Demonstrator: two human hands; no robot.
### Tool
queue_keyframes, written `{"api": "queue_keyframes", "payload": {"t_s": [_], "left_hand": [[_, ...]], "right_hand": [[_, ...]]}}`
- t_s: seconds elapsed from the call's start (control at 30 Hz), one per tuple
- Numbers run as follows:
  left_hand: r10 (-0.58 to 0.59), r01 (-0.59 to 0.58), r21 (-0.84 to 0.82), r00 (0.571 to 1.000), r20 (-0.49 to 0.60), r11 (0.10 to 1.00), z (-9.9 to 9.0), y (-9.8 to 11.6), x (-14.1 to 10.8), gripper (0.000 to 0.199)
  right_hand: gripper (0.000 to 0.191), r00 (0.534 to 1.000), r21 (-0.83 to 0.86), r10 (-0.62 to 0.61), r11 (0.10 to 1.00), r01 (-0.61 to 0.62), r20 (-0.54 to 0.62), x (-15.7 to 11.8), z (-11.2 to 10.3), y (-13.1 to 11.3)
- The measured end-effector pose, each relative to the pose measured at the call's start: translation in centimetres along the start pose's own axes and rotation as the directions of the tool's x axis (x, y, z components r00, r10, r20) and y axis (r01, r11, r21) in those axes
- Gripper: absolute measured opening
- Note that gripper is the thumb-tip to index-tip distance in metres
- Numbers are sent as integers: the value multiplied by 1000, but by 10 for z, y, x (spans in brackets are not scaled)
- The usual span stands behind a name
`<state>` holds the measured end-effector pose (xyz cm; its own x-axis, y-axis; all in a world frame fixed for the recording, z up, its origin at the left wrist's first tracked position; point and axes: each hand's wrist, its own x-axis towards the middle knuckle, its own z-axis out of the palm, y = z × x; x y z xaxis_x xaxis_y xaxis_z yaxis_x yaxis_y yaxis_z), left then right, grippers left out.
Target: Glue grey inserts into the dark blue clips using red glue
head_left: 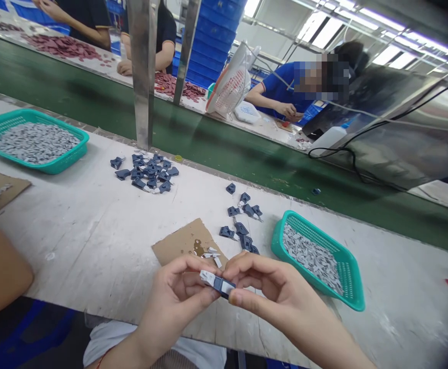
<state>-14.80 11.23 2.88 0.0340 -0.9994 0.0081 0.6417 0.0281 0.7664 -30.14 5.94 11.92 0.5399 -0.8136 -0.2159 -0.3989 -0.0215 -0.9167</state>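
Note:
Between both hands I hold a small dark-blue plastic part with light-grey pieces [218,283], just above the table's front edge. My left hand [183,292] pinches its left end, where a light-grey tip sticks out. The fingers of my right hand [264,287] are closed on its other end. Right behind my hands lies a brown cardboard piece [181,242], bearing a wet brown blob [198,248] and a few loose light-grey pieces [213,253]. Several dark-blue parts [241,228] are scattered beyond it.
A green basket [356,266] of small grey pieces stands at right, another green basket [60,163] at left. A pile of dark-blue parts [150,171] lies near a metal post [143,77]. Behind runs a green conveyor belt [224,143]; co-workers [281,97] sit across it. Someone's arm [1,266] is at left.

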Motion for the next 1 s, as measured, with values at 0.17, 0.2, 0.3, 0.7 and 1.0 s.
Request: {"api": "queue_keyframes", "payload": {"t_s": [0.17, 0.2, 0.3, 0.7, 1.0], "left_hand": [[-46, 47, -42, 999, 6, 998, 1, 0, 1, 14], [-41, 41, -52, 999, 16, 998, 2, -1, 1, 14], [-35, 39, -96, 999, 36, 995, 5, -3, 2, 13], [-59, 65, 24, 982, -181, 998, 5, -16, -9, 44], [-61, 93, 92, 949, -308, 991, 11, -31, -15, 49]], "right_hand": [[33, 997, 243, -32, 969, 48, -69, 0, 15, 21], [35, 998, 275, -18, 961, 35, -64, 0, 20, 25], [40, 999, 360, 31, 933, -21, -23, 3, 36, 33], [34, 983, 484, -16, 869, 106, -185, 12, 59, 46], [42, 974, 607, 49, 788, 98, -220, 10, 75, 64]]}}
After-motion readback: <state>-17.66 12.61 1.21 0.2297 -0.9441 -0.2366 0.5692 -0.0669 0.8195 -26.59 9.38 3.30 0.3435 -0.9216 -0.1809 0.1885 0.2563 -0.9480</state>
